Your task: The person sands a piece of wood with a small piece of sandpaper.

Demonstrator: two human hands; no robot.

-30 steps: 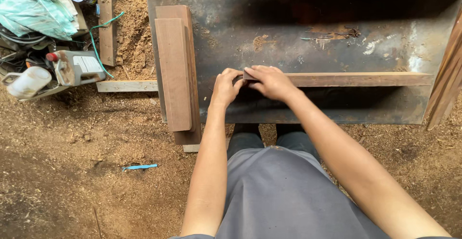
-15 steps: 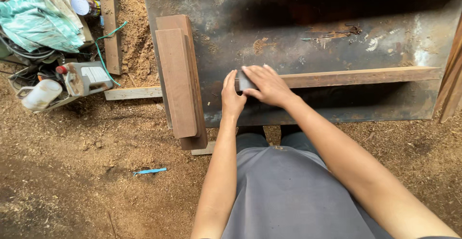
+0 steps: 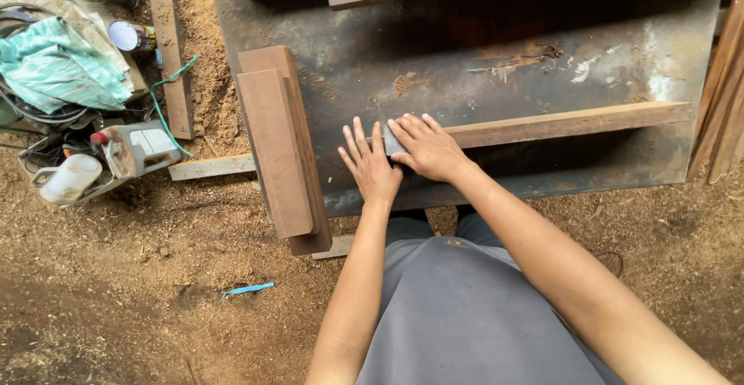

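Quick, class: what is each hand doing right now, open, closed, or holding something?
Left hand: open, flat on the metal sheet, holding nothing.
Right hand: pressing a grey block at the end of the wooden strip; grip unclear.

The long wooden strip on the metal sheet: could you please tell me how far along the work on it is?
Done: nothing visibly finished; two stacked boards lie aside. In hand: right hand presses a grey block on the long wooden strip, left hand flat beside it. Left: most of the strip's length lies beyond the block.
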